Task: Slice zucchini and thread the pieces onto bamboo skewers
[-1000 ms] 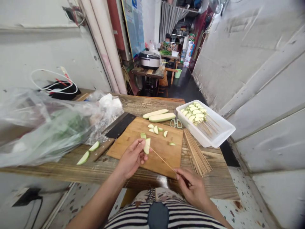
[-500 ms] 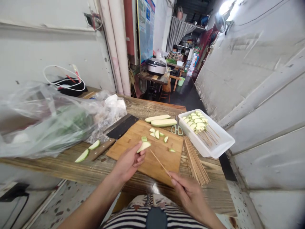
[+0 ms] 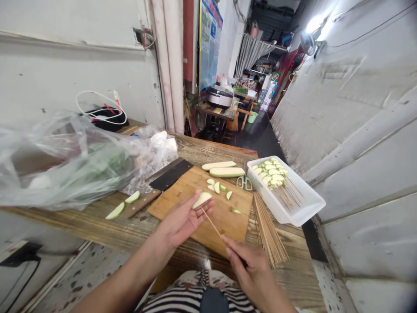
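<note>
Left fingers (image 3: 204, 204) curl partly closed around a pale, half-moon zucchini slice (image 3: 202, 200) over the smooth wooden cutting board (image 3: 198, 184); right fingers (image 3: 225, 244) pinch a thin bamboo skewer (image 3: 211, 222) above the grainy tabletop (image 3: 286, 278).

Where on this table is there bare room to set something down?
Bare wood shows right of the skewer bundle, and between the knife handle and the table's front edge. The tray's near end is open. It is crowded at the cutting board's far side, with slices, squash halves and scissors.
</note>
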`<control>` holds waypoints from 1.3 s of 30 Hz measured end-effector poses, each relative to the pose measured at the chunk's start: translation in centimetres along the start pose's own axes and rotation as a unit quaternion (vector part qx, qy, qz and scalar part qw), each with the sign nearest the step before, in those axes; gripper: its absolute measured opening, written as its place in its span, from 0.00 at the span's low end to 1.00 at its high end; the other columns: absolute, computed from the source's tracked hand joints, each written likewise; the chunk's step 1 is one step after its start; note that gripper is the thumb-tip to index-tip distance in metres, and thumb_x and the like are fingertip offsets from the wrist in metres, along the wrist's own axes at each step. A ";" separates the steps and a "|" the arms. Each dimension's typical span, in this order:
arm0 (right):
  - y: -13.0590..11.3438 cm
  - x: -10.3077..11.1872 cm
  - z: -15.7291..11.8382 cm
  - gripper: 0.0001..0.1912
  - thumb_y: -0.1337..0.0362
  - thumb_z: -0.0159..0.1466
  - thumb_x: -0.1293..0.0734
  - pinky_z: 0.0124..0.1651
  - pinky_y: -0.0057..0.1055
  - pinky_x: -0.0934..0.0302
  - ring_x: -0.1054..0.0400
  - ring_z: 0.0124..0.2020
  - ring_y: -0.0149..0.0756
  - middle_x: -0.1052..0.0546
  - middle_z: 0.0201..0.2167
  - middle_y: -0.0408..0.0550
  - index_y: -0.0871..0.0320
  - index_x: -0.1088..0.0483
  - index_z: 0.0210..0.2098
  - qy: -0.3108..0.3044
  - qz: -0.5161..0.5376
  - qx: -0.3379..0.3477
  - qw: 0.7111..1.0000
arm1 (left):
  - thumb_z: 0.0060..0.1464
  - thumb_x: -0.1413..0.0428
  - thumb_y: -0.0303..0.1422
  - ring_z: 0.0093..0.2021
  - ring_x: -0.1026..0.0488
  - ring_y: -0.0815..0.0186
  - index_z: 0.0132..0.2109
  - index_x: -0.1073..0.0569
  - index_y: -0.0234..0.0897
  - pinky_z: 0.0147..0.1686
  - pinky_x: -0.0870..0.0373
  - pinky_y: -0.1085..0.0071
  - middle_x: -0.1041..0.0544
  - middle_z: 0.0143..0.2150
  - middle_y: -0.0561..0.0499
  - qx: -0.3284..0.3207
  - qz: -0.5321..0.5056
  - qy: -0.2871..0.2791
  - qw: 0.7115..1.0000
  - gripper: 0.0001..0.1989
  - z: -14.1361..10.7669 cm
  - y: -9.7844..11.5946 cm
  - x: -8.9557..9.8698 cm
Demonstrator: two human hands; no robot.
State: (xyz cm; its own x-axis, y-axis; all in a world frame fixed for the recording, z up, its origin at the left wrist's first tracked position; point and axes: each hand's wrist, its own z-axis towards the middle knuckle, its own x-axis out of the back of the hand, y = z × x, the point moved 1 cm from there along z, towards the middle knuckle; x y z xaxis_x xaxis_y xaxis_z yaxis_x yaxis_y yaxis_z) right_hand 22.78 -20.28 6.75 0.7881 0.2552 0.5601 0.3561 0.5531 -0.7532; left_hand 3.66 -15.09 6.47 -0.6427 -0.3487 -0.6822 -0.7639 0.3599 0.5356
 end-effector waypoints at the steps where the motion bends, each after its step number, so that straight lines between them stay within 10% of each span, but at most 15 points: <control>1: 0.0 0.0 0.0 0.18 0.70 0.65 0.41 0.37 0.25 0.34 0.27 0.29 0.32 0.22 0.30 0.48 0.56 0.31 0.53 0.002 -0.003 -0.002 1.000 | 0.55 0.46 0.30 0.36 0.23 0.66 0.37 0.29 0.32 0.37 0.26 0.71 0.21 0.37 0.44 0.000 0.002 0.007 1.000 0.05 -0.1 0.0 -0.1; 39: 0.4 -0.2 -0.1 0.18 0.70 0.65 0.43 0.29 0.25 0.38 0.31 0.23 0.31 0.24 0.25 0.48 0.61 0.30 0.52 0.005 -0.020 -0.014 1.000 | 0.55 0.47 0.25 0.42 0.23 0.59 0.38 0.27 0.30 0.44 0.24 0.63 0.22 0.40 0.42 -0.010 0.005 0.022 1.000 0.05 -0.4 -0.1 -0.5</control>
State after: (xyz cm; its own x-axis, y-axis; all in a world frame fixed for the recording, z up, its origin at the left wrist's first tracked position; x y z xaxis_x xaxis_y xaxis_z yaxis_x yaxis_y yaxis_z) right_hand 22.85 -20.22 6.30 0.7777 0.2258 0.5867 0.4015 0.5398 -0.7399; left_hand 4.00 -15.27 6.94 -0.6516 -0.3825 -0.6550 -0.7584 0.3467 0.5520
